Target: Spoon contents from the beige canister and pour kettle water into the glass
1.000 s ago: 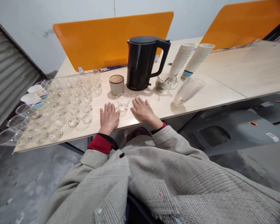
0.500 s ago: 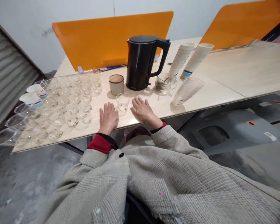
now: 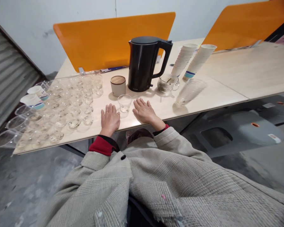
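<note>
Both palms rest flat on the light wooden table (image 3: 153, 110) near its front edge. My left hand (image 3: 110, 119) lies with fingers stretched out, just left of a clear plastic cup (image 3: 124, 104). On the cup's other side is my right hand (image 3: 144, 112), its fingers also extended and holding nothing. The cup stands upright, with a few small dark bits at its bottom. Behind it sits a grey canister (image 3: 118, 88) with a wooden lid. A black electric kettle (image 3: 140, 64) stands further back, and a ribbed glass cup (image 3: 167, 83) with a spoon-like thing in it is beside the kettle.
Many clear plastic cups (image 3: 71, 104) crowd the table's left end, with two paper cups (image 3: 32, 101) among them. Leaning stacks of paper cups (image 3: 200, 61) and a stack of clear cups (image 3: 191, 91) stand right. Orange dividers (image 3: 92, 41) line the back; grey stools (image 3: 239, 129) are below right.
</note>
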`<state>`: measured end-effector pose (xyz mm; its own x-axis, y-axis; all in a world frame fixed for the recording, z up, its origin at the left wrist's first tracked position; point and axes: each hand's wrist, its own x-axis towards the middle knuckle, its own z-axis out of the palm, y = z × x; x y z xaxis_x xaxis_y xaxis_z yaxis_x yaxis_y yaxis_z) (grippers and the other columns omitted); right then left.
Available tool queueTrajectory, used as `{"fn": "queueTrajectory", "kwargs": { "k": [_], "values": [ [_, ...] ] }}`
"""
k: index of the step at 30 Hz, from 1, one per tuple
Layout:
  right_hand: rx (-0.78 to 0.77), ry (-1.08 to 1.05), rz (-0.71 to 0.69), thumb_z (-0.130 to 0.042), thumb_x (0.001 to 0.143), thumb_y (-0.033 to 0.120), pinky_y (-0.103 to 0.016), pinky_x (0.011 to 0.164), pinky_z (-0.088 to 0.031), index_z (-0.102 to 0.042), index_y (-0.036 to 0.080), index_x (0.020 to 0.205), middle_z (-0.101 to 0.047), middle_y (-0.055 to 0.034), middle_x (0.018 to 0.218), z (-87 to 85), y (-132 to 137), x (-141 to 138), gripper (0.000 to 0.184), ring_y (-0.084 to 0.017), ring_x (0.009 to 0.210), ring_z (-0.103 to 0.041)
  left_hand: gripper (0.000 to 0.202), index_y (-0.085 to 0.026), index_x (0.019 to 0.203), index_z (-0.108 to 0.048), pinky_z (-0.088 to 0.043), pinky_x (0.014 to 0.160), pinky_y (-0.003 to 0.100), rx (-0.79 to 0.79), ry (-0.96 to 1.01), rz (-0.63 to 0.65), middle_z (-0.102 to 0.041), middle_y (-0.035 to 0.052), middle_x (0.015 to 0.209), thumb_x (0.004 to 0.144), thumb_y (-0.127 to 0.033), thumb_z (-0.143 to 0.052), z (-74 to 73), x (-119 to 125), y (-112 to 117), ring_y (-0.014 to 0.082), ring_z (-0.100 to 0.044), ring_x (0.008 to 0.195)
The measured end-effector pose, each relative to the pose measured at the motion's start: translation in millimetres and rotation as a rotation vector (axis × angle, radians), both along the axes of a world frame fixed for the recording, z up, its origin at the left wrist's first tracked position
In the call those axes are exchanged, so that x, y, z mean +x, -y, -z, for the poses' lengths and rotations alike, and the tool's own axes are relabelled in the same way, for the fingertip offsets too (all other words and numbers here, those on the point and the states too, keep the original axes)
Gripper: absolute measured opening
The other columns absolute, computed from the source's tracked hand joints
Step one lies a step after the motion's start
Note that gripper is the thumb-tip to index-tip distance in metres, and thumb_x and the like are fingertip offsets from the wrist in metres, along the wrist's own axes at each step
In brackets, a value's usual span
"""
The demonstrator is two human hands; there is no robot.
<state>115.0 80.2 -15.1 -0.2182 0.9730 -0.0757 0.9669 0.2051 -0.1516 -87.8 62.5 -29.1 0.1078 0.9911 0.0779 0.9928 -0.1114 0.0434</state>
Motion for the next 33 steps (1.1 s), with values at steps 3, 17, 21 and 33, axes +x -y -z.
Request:
{"fn": "queueTrajectory", "kwargs": {
  "k": [3, 17, 21, 33],
  "values": [
    [0.010, 0.003, -0.009, -0.027, 0.111, 0.036, -0.063, 0.139, -0.016, -0.029, 0.006, 0.174, -0.019, -0.0181, 0.185, 0.6, 0.0, 1.1, 0.069, -0.034, 0.173, -0.017, 0.067, -0.009, 0.172, -0.036, -0.023, 0.139, 0.057, 0.000, -0.005, -0.002, -0.029, 0.0153, 0.183, 0.112, -0.036, -0.022, 1.0, -1.0, -0.8, 0.0311, -0.025, 0.172],
    [0.032, 0.000, -0.023, -0.026, 0.111, 0.036, -0.066, 0.138, -0.017, -0.030, 0.005, 0.174, -0.019, -0.0183, 0.185, 3.4, 0.2, 3.5, 0.069, -0.035, 0.173, -0.017, 0.067, -0.005, 0.171, -0.037, -0.024, 0.139, 0.057, 0.004, 0.018, 0.002, -0.030, 0.0173, 0.182, 0.111, -0.033, -0.023, -0.4, -1.8, -0.6, 0.0317, -0.026, 0.171],
    [0.020, -0.003, -0.020, -0.026, 0.112, 0.035, -0.065, 0.138, -0.016, -0.029, 0.005, 0.174, -0.019, -0.0178, 0.185, 3.2, 0.3, 3.5, 0.069, -0.035, 0.173, -0.016, 0.067, -0.005, 0.171, -0.036, -0.024, 0.139, 0.056, 0.002, 0.003, 0.002, -0.030, 0.0172, 0.182, 0.111, -0.033, -0.023, -1.7, -1.4, 0.1, 0.0319, -0.027, 0.171],
    [0.024, -0.004, -0.021, -0.026, 0.111, 0.035, -0.065, 0.138, -0.017, -0.029, 0.006, 0.174, -0.019, -0.0178, 0.185, 4.1, -1.4, 3.5, 0.069, -0.035, 0.173, -0.017, 0.067, -0.006, 0.170, -0.037, -0.024, 0.139, 0.057, 0.007, 0.015, 0.006, -0.030, 0.0171, 0.182, 0.111, -0.034, -0.023, -0.5, -2.0, -0.5, 0.0320, -0.027, 0.171]
  ]
}}
